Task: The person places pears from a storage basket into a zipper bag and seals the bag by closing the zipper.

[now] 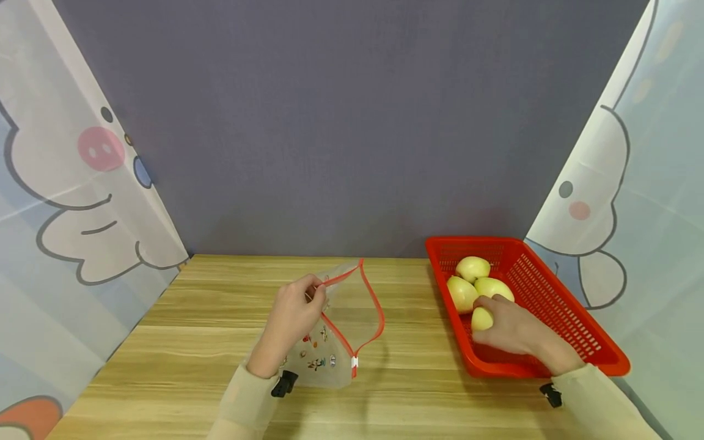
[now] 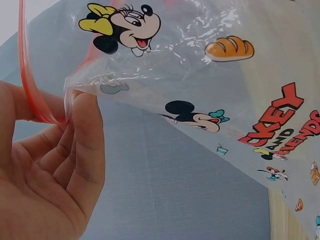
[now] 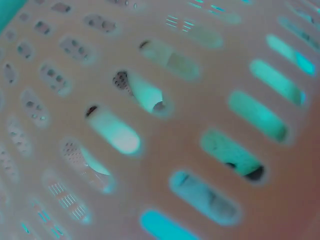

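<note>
My left hand [image 1: 297, 305] pinches the red-edged rim of a clear zip bag [image 1: 313, 360]. The bag's mouth gapes toward the right, with a white slider [image 1: 354, 362] at its near corner. In the left wrist view, thumb and fingers grip the bag's corner [image 2: 67, 107], and cartoon prints show on the film. Inside the red basket [image 1: 467, 354], my right hand [image 1: 511, 324] holds a pale yellow fruit [image 1: 481, 319], fingers curled round it. Three more such fruits [image 1: 473, 269] lie beside it at the basket's left side. Blurred basket slots [image 3: 150, 95] fill the right wrist view.
The wooden table [image 1: 181, 342] reaches back to a dark grey panel [image 1: 330, 134]. Curtains with cartoon prints [image 1: 99, 153] flank it on both sides. The basket stands at the table's right edge, close to the right curtain [image 1: 654, 244].
</note>
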`<state>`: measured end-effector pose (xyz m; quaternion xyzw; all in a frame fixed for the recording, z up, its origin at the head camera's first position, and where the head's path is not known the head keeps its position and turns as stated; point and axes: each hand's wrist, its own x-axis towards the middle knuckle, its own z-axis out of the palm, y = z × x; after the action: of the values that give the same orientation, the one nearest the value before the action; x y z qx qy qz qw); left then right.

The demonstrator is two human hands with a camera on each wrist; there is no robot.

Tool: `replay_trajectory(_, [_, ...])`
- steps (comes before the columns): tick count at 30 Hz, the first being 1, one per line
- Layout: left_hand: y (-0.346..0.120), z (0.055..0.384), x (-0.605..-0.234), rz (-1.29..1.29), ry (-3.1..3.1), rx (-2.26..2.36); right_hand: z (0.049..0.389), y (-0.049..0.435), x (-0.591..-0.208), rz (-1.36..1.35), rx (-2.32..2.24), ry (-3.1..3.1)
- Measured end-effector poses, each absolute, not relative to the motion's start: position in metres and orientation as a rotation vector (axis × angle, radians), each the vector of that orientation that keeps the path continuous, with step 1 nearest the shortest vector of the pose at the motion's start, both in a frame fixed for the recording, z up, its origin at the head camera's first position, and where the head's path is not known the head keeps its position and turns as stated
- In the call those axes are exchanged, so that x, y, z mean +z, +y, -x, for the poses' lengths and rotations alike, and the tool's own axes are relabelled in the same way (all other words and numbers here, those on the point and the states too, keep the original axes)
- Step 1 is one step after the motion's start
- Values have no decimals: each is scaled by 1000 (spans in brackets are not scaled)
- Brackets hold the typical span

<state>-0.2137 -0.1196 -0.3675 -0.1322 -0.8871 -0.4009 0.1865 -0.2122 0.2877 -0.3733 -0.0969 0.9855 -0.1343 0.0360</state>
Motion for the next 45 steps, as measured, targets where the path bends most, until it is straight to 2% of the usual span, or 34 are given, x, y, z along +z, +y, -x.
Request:
replay_trajectory(21, [-119,215,-368,366,-2494,-1135,210,287,-361,291,-732,3098])
replay_trajectory(45, [-119,214,-366,378,-2480,-1148,202,256,-339,331,-862,3166])
